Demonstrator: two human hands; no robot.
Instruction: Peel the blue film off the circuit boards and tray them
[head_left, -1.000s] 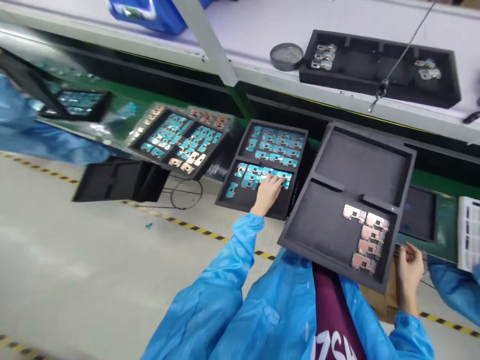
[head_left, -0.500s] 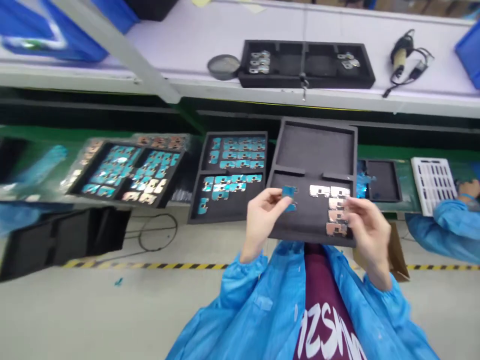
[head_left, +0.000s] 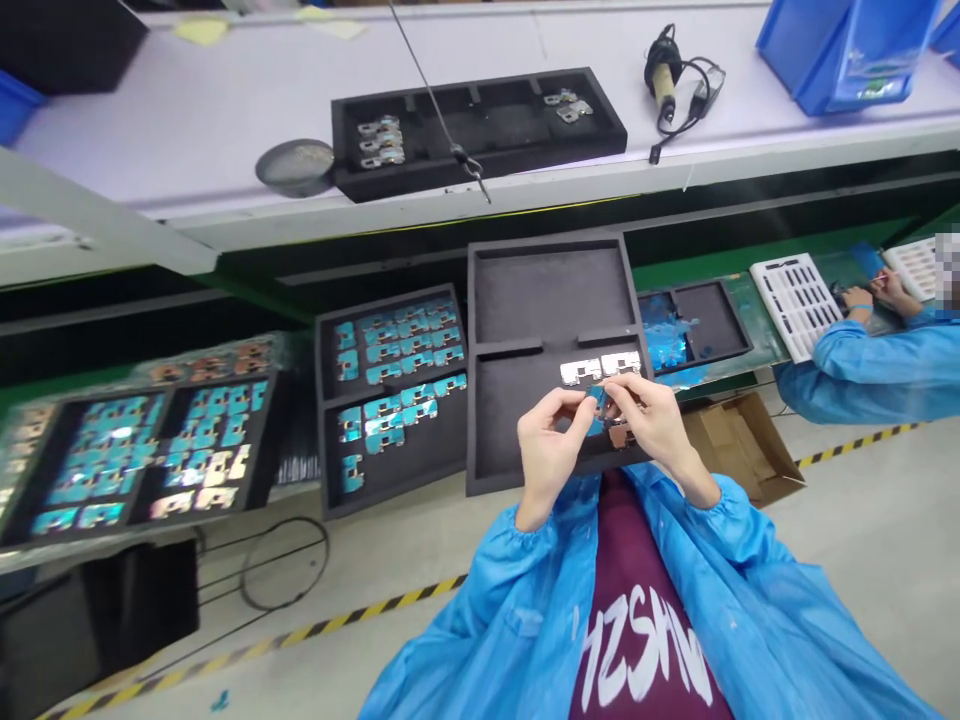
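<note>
Far-left tray (head_left: pixel 267 440): black foam, packed with teal parts and copper-toned plates; right edge just apart from the next tray.
Middle tray (head_left: pixel 322 440): two foam compartments with rows of teal parts; right wall nearly touching the centre tray.
Left hand (head_left: pixel 551 445): raised over the centre tray, fingers (head_left: pixel 577 400) pinched on the part's left side.
Small teal-and-metal part (head_left: pixel 598 397): gripped between both hands, above the lower compartment.
Right hand (head_left: pixel 656 420): fingers (head_left: pixel 619 385) closed on the part's right side, almost meeting the left fingertips.
Centre tray (head_left: pixel 487 300): black foam, divided in two; silver plates (head_left: pixel 592 367) lined up below the divider, with room left between them and the hands only narrow.
Small side tray (head_left: pixel 720 320): just beyond the centre tray's right edge, teal pieces heaped inside.
Cardboard box (head_left: pixel 739 445): on the floor, below and right of the hands.
Co-worker's sleeve (head_left: pixel 847 375): far right, well apart from both hands.
</note>
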